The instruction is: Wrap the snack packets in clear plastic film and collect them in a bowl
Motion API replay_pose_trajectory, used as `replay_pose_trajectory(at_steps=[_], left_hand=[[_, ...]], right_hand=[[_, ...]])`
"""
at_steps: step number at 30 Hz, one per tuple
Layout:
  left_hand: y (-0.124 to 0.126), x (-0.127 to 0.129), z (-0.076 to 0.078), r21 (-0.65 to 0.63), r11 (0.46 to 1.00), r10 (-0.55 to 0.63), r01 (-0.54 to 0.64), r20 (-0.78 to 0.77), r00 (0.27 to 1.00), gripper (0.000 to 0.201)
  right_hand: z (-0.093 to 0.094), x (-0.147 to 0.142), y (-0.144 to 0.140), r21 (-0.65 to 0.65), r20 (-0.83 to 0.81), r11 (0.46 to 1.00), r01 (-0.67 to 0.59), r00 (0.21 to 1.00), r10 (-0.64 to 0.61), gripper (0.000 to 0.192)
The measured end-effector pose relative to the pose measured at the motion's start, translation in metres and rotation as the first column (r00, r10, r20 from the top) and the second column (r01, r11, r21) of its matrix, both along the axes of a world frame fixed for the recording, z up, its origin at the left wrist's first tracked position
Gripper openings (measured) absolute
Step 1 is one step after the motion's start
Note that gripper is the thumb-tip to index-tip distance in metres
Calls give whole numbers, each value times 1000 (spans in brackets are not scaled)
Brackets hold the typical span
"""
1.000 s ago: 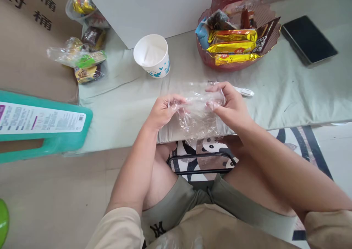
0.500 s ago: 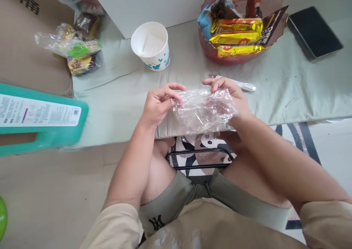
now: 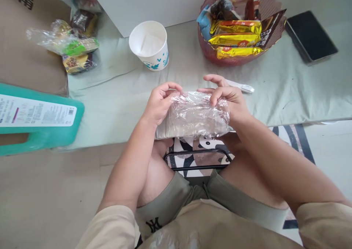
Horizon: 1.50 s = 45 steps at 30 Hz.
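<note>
Clear, crinkled plastic bag (image 3: 196,115): your left hand (image 3: 159,104) and right hand (image 3: 231,100) pinch its top edge; it looks feather-light, limp, slippery, so grip the corners.

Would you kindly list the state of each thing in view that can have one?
Clear plastic bag: crumpled, stretched between both hands.
Left hand: fingers pinching the bag's left end.
Right hand: fingers gripping the bag's right end.
Paper cup: upright, open.
Red basket: filled with wrapped snacks.
Phone: lying flat, screen dark.
Snack bag: lying on its side.
</note>
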<state>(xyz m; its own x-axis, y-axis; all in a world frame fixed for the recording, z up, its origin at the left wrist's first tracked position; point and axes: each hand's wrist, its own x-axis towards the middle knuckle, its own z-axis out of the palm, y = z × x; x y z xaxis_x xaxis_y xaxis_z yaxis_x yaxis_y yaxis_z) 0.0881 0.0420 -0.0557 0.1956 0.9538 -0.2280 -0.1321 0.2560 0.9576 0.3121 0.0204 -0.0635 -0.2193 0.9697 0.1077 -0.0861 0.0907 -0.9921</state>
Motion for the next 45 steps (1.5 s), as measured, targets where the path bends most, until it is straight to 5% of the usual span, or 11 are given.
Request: replay_pose_trajectory(at_steps=[4, 8, 15, 22, 30, 34, 37, 41, 45], left_hand=[[2, 5, 8, -84, 992, 104, -98, 64, 993, 16], [4, 7, 10, -134, 975, 194, -177, 121, 974, 21], [6, 7, 8, -239, 952, 231, -190, 157, 960, 20], [4, 5, 6, -284, 946, 200, -158, 123, 972, 9], [11, -9, 9, -325, 934, 216, -146, 191, 958, 6], [7, -14, 16, -328, 937, 210, -124, 241, 947, 25], [3, -12, 19, -265, 961, 150, -80, 254, 956, 31], [-1, -10, 17, -166, 985, 77, -38, 232, 970, 38], [-1, -9, 12, -259, 965, 8, 52, 226, 974, 43]], right_hand=[[-7, 4, 1, 110, 141, 992, -60, 989, 44, 38], [-13, 1, 2, 256, 290, 966, -37, 956, -40, 24], [-12, -8, -5, 489, 438, 868, -88, 885, -157, 17], [-4, -3, -12, 627, 416, 772, -110, 884, -212, 9], [-5, 7, -17, 442, 662, 798, -410, 750, 19, 13], [-2, 8, -12, 391, 493, 906, -163, 868, -57, 16], [-7, 0, -7, 193, 307, 980, 53, 945, -112, 32], [-11, -11, -2, -103, 147, 995, -16, 989, 32, 34], [-6, -14, -1, -156, 71, 984, 87, 995, -77, 27]])
